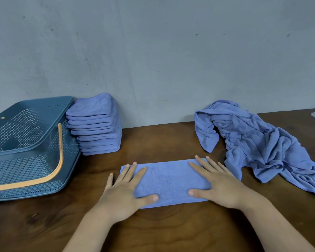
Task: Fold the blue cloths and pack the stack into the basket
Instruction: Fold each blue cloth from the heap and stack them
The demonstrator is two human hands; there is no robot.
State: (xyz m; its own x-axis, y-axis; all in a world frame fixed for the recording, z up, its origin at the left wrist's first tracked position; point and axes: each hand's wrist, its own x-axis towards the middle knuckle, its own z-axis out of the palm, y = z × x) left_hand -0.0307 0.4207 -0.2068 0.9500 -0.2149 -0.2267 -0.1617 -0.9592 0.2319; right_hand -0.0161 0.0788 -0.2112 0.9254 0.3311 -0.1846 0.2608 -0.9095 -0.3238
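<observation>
A bare grey wall (171,51), scuffed and marked in places, runs behind a dark brown wooden table (162,230) with a swirling grain. In the middle of the table, close to the person, lies a folded blue cloth (168,180), a long flat rectangle with a soft, slightly fuzzy nap and neat straight edges, set a little askew so its right end sits farther back than its left. The left hand (125,190) lies flat on the cloth's left end, fingers straight and spread, the thumb pressed onto the fabric near the front edge and the little finger resting on the wood. The right hand (216,182) presses the right end in the same way, palm down, fingers straight and fanned toward the back, clasping nothing. Back left, against the wall, stands a stack of folded cloths (96,126), the same blue, the upper ones shifted left so the pile leans toward the basket (25,153). That basket is dark blue-green plastic with perforated walls and an orange handle (59,153) swung down across its front, and it sits just beside the stack. To the right, a pile of unfolded cloths (262,142) lies rumpled and creased, trailing toward the table's right edge.
</observation>
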